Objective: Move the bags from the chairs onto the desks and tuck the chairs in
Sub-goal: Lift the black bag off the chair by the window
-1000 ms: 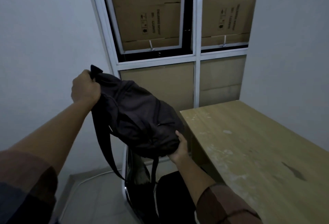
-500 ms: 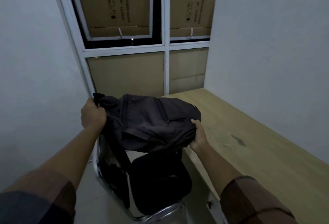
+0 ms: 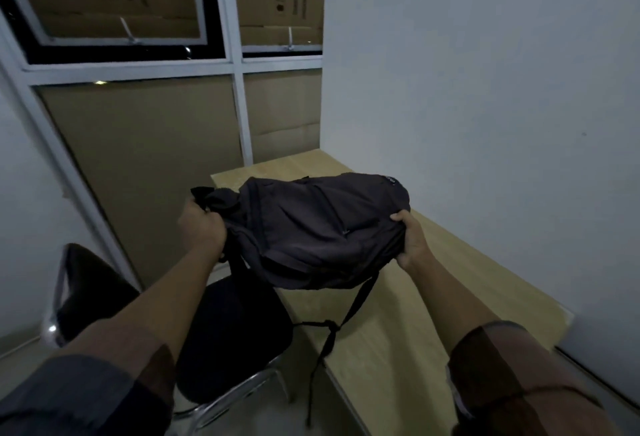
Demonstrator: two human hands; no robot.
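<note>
White walls, window (image 3: 239, 65) backed by cardboard. Desk (image 3: 408, 325) runs along right wall, top bare. Bag (image 3: 318, 231) held above desk's left edge, strap (image 3: 346, 321) dangling onto desk. Left hand (image 3: 202, 229) grips bag top; right hand (image 3: 412, 243) grips its bottom. Chair (image 3: 221, 331) left of desk, pulled out.

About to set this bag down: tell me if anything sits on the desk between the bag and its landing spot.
Nothing visible does. The backpack, held by the left hand and right hand, hangs over the desk, whose visible top is bare wood. Only the bag's own strap dangles at the desk's near edge.
</note>
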